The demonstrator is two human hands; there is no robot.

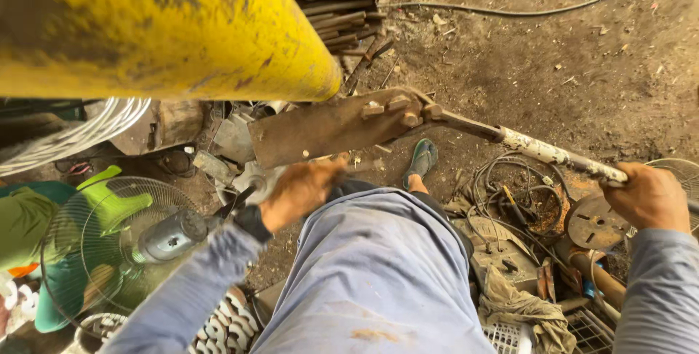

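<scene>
At frame right, long lever handle (553,156) of a rusty metal shear (331,127); right hand (650,197) closed around its end; left hand (300,190), blurred, beneath the blade plate, grip state unclear; yellow cylinder (160,26) above; green fan (109,245) lower left.

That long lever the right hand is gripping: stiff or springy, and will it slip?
Lever looks like rusty steel pipe bolted to a thick plate: probably rigid and heavy. Its flaking paint likely gives the right hand decent grip.
</scene>
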